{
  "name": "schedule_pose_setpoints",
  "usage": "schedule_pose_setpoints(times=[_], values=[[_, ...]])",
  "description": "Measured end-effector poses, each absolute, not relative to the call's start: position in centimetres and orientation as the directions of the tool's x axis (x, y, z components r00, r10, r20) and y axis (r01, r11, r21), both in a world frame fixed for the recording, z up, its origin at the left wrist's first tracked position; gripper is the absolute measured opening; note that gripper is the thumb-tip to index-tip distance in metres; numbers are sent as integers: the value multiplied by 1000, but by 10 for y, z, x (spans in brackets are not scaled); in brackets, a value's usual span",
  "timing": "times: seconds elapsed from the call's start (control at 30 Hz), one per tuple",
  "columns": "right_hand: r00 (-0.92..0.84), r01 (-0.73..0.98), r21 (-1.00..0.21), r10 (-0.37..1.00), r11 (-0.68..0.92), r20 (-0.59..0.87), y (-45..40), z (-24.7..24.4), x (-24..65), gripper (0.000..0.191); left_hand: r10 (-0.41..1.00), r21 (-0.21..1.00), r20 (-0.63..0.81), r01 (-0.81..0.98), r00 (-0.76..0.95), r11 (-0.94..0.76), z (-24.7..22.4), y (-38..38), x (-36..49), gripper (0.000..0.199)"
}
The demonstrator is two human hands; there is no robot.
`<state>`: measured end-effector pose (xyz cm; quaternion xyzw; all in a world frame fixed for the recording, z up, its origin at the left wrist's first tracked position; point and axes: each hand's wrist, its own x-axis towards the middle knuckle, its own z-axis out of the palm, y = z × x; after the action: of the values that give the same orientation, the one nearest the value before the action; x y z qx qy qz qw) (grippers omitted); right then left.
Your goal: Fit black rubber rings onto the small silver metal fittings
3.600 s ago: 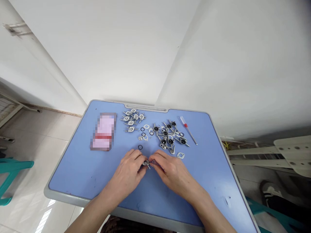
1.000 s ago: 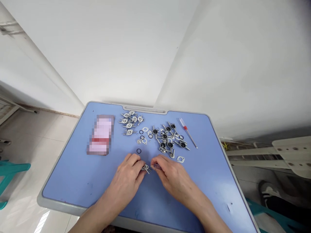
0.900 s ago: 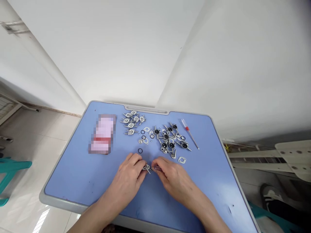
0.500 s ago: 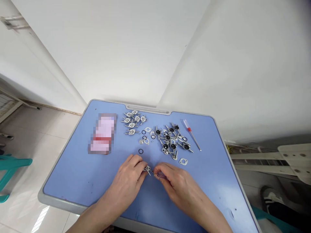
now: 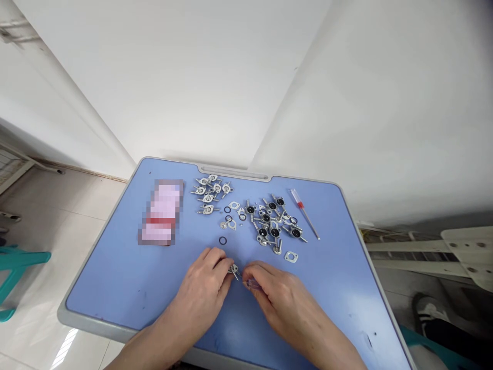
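Note:
My left hand is closed on a small metal valve with a flange plate and a thin lever, just above the table's near half. Clear plastic shows between the fingers of my right hand; it is the handle of a screwdriver, whose shaft points left at the valve. Its tip is too small to make out. Beyond my left hand lies a black rubber ring. A loose flange plate is on the tabletop, right of and beyond my right hand.
On the blue table, several assembled valves lie at the back, and several valve bodies with black discs lie right of them. Loose plates and rings are between. A second screwdriver and a blurred-out pink item flank these.
My right hand has turned slightly around the screwdriver handle, so less of the handle shows. The left hand keeps the valve in nearly the same spot.

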<state>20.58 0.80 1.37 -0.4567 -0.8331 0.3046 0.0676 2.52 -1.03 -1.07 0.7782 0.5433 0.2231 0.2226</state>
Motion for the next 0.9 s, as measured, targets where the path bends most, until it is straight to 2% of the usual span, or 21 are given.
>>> schedule_pose_setpoints(times=[0.27, 0.47, 0.67, 0.9], values=[[-568, 719, -578, 805, 385, -170, 9, 14, 205, 20, 941, 577, 78, 755, 328, -311, -11, -10, 26, 16], [-528, 700, -602, 846, 384, -75, 14, 12, 205, 19, 941, 582, 55, 755, 335, -303, -7, -9, 25, 14], [-563, 696, -597, 819, 398, -111, 14, 15, 205, 19, 940, 582, 68, 752, 335, -310, -8, -8, 26, 14], [-501, 696, -593, 865, 404, 1, 16, 9, 202, 20, 942, 570, 49, 765, 333, -300, -7, -8, 26, 13]])
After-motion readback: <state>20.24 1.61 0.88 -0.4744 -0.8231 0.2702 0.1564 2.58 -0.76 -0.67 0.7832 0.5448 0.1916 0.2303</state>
